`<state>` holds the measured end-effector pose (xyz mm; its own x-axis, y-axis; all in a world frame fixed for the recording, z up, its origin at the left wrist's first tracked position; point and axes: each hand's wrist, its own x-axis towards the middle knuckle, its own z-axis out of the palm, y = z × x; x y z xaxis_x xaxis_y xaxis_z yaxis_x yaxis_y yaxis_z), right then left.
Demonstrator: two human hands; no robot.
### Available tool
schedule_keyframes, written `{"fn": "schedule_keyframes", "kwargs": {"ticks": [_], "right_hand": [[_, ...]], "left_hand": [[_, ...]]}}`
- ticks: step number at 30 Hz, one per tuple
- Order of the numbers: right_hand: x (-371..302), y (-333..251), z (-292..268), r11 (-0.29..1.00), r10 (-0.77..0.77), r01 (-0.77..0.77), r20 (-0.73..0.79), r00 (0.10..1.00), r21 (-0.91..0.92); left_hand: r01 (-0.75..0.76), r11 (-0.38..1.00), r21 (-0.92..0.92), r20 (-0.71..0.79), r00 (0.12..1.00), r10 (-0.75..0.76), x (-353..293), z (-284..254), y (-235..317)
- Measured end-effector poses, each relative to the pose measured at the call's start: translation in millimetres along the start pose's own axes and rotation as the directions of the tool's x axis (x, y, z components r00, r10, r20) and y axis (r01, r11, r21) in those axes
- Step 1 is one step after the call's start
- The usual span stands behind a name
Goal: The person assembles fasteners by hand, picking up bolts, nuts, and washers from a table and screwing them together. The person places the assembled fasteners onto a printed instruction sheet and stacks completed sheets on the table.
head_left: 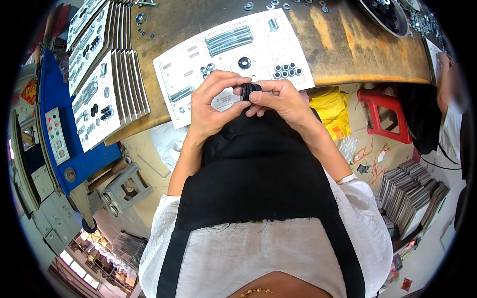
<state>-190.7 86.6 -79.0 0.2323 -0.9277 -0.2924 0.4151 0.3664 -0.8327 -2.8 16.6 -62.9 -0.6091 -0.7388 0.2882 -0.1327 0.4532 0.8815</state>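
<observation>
Between my two hands is a small stack of black washers [250, 90], held just over the near edge of a white hardware card [231, 37]. My left hand [212, 99] pinches the stack from one side, and my right hand [281, 101] grips it from the other with thumb and fingers. On the card, just beyond my fingers, lies a single black washer [244, 63]. Long bolts [229, 41] sit at the card's upper part. Several black-centred nuts [287, 70] are grouped at its right, and more nuts [206, 70] are partly hidden behind my left hand.
Stacked filled cards [107, 94] stand at the left on the worn table [357, 54]. A metal bowl [390, 17] of black parts is at the far right, with loose washers [272, 5] along the back. A red stool [385, 114] stands below; another person's hand [444, 74] shows at right.
</observation>
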Motion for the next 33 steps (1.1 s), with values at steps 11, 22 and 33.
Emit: {"fn": "schedule_keyframes", "kwargs": {"ticks": [11, 22, 33], "right_hand": [[3.3, -9.8, 2.9, 0.998, 0.053, -0.05, 0.081, 0.995, -0.042], [2.1, -7.0, 9.1, 0.988, 0.139, -0.126, 0.156, 0.978, -0.092], [8.1, -1.1, 4.7, 0.986, 0.158, -0.15, 0.141, 0.977, -0.067]], "left_hand": [[0.181, 0.975, -0.131, -0.092, 0.977, -0.193, 5.7, -18.4, -28.6], [-0.061, 0.718, 0.693, 0.167, 0.983, -0.077, 27.5, -5.1, -59.9], [-0.059, 0.641, 0.766, 0.069, 0.998, 0.009, 2.8, -21.7, -53.6]]}}
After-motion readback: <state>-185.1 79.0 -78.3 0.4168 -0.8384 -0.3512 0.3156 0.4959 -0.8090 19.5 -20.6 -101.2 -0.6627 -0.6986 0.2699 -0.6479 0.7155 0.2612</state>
